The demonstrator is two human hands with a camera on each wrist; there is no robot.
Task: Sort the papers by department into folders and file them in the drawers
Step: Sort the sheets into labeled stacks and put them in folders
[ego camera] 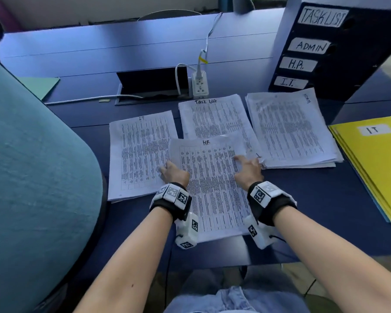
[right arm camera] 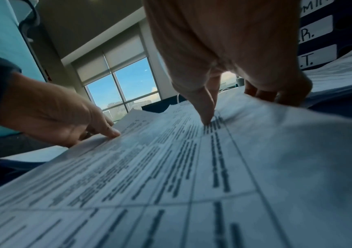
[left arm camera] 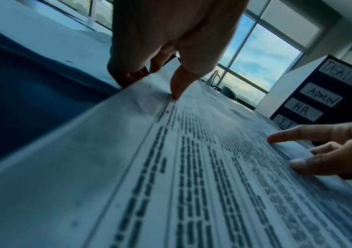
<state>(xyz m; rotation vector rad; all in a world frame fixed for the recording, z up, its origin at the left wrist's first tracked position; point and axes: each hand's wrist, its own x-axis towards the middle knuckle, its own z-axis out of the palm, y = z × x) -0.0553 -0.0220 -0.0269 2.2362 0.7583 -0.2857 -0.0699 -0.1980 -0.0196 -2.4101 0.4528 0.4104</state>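
Both hands work the HR stack (ego camera: 212, 184), which lies at the near middle of the dark blue surface (ego camera: 303, 199), overlapping the IT stack (ego camera: 140, 154) toward the left edge and the Task List stack (ego camera: 215, 116) behind it. The left hand (ego camera: 174, 173) pinches the HR stack's left edge — thumb on top, fingers (left arm camera: 128, 75) curled under the margin. The right hand (ego camera: 248, 170) holds the right edge the same way, its thumb tip pressed to the print and its fingers (right arm camera: 277, 94) tucked beneath the lifted sheets.

The admin stack (ego camera: 291, 129) sits toward the far right, just in front of the drawer unit (ego camera: 339, 53) labelled TASK LIST, ADMIN, H.R. and I.T. Yellow folders (ego camera: 375, 168) — the top one tagged IT — lie fanned at the right edge. A white power strip (ego camera: 199, 84) stands beside the open cable hatch (ego camera: 154, 86) toward the far edge.
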